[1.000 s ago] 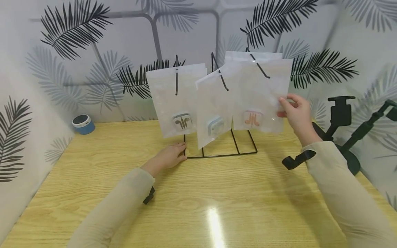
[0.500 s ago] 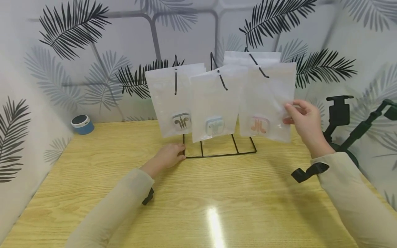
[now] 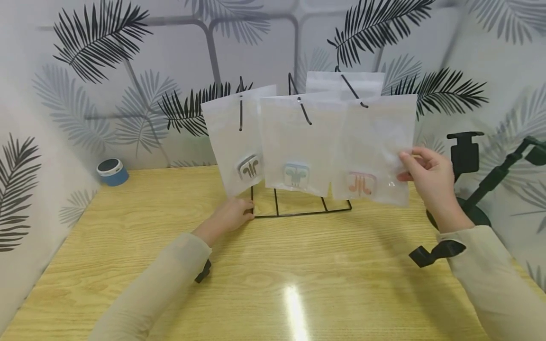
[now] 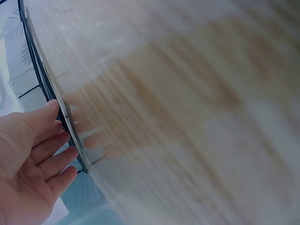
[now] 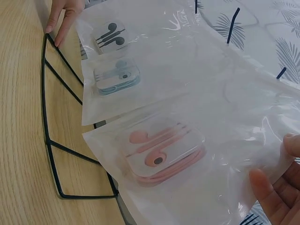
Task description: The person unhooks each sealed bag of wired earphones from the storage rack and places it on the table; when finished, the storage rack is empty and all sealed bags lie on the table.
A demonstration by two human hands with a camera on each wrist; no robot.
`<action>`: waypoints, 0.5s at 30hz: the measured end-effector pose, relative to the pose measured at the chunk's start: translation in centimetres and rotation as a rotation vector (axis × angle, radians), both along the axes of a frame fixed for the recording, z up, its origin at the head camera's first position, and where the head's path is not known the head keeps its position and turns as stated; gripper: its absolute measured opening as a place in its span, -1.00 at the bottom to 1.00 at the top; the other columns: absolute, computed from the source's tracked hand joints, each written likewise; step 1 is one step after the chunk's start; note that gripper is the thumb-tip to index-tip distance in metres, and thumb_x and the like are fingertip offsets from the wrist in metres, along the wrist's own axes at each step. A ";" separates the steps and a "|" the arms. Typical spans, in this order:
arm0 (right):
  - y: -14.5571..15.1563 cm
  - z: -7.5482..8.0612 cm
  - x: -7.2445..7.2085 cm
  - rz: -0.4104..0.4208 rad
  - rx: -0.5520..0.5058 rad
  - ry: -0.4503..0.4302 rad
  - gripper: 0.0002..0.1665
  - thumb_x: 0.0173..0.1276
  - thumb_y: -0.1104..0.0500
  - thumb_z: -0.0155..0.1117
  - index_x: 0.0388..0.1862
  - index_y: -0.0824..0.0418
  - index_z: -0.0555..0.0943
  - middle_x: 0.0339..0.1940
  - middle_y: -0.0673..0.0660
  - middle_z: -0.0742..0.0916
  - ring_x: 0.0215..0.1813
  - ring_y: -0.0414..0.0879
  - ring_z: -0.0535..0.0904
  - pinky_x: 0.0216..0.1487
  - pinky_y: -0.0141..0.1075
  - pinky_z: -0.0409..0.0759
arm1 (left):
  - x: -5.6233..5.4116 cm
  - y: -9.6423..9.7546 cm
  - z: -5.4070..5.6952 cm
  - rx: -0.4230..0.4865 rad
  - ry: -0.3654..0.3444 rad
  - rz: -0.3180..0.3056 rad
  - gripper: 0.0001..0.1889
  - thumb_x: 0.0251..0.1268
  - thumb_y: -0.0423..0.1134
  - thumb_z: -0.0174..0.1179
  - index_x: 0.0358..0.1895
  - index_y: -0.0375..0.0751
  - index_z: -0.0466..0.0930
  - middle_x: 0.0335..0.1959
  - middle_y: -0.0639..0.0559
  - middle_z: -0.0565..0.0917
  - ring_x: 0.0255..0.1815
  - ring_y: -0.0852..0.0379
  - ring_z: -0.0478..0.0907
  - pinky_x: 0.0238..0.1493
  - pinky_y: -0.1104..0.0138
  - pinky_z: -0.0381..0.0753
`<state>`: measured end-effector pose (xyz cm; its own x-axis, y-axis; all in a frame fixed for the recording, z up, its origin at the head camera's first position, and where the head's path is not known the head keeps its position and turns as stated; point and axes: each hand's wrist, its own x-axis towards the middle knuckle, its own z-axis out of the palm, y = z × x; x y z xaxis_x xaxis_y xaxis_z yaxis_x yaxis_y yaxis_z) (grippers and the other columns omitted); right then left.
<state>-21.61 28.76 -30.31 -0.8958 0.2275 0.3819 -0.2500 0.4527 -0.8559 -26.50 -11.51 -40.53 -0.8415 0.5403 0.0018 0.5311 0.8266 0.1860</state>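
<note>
My right hand (image 3: 432, 177) pinches the right edge of a whitish see-through plastic bag (image 3: 379, 142), its top edge at the tip of the right hook. Inside the bag is a boxed pair of pink earphones (image 5: 159, 154). On the middle hook hangs a bag (image 3: 303, 137) with light blue earphones (image 5: 117, 77); the left hook bears a tilted bag (image 3: 234, 137) with dark earphones (image 5: 111, 38). Down at the left front corner of the black wire rack (image 3: 298, 214), my left hand (image 3: 232, 213) rests its fingertips against the bar, fingers loosely bent (image 4: 28, 159).
Another bag (image 3: 345, 80) hangs farther back on the right hook. A blue cylinder (image 3: 113, 172) with a dark top stands at the table's back left. A black stand (image 3: 465, 156) is behind my right arm. The wooden table (image 3: 256, 274) meets a leaf-patterned backdrop (image 3: 256, 57).
My right hand has moved right and down, drawing the pink earphones' bag along its hook away from the one behind. The middle bag has swung to face forward. My left hand stays put.
</note>
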 end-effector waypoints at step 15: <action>0.7 0.2 2.4 0.060 -0.132 0.108 -0.85 0.27 0.22 0.24 -0.20 0.21 0.65 -0.44 -0.10 0.69 -0.61 -0.24 0.59 -0.47 -0.50 0.55 | 0.3 0.3 0.2 0.025 -0.023 0.019 -0.71 0.23 -0.24 0.21 -0.02 -0.30 0.60 0.00 -0.13 0.59 0.04 -0.04 0.50 0.02 0.16 0.47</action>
<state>-19.24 29.46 -30.10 -0.8649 0.2291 0.4467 -0.3665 0.3199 -0.8737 -26.24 -11.20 -40.29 -0.8515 0.5243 -0.0044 0.5107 0.8314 0.2191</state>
